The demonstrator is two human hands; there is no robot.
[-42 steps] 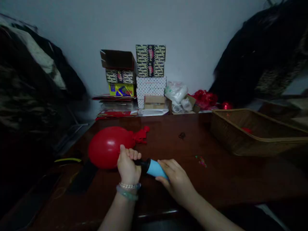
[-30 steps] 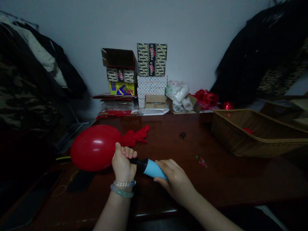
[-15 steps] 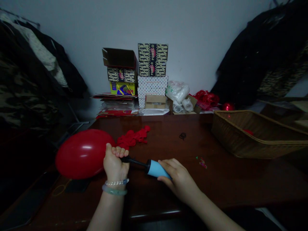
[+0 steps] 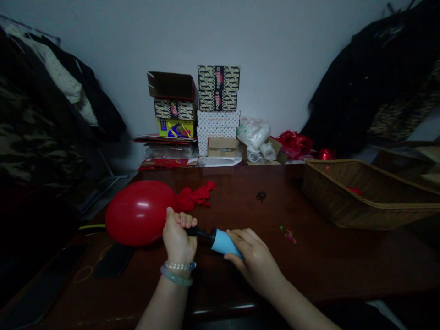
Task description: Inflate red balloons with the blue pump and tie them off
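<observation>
A large inflated red balloon (image 4: 139,213) lies to the left, its neck end running up to my left hand (image 4: 179,236). That hand is closed round the black end of a balloon pump (image 4: 223,243); the balloon's neck is hidden behind the fingers. My right hand (image 4: 256,259) grips the pump's light blue barrel, with thumb and fingers wrapped about it. A short length of black rod shows between the two hands. Just behind the balloon, a heap of flat red balloons (image 4: 197,196) rests on the brown table (image 4: 233,206).
On the right stands a wicker basket (image 4: 343,192) with something red inside. Small colourful bits (image 4: 289,235) and a dark coiled item (image 4: 261,196) lie on the table. Dark flat objects (image 4: 113,260) lie at left. Stacked boxes (image 4: 218,105) stand along the wall.
My left hand has moved right, toward the barrel, bringing the balloon along, and less of the rod shows. My right hand has barely moved.
</observation>
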